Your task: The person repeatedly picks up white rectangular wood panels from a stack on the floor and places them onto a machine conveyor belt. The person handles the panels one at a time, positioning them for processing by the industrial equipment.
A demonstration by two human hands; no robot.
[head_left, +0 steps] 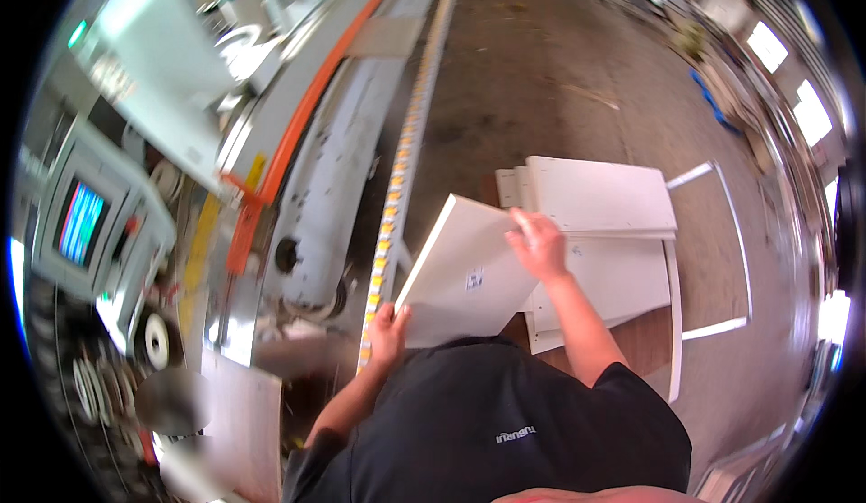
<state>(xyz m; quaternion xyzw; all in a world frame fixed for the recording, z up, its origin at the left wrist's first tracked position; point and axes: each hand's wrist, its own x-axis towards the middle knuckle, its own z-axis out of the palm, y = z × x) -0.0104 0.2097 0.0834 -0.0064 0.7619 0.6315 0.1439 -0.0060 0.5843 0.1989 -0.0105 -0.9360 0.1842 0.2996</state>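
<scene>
Between both hands I hold a white board (451, 268), tilted, with a small printed label on its face. My left hand (388, 333) grips its near left edge. My right hand (538, 243) is at the board's right edge, fingers closed on it. Right beside the held board lies a stack of white panels (600, 198), some with small holes along their edges. The lower part of the held board is hidden behind my body.
A long machine with an orange rail (311, 106) runs along my left, bordered by a strip of yellow rollers (388, 223). A control screen (83, 221) stands far left, near rolls of edging (158, 339). A white metal frame (744, 259) stands right of the stack.
</scene>
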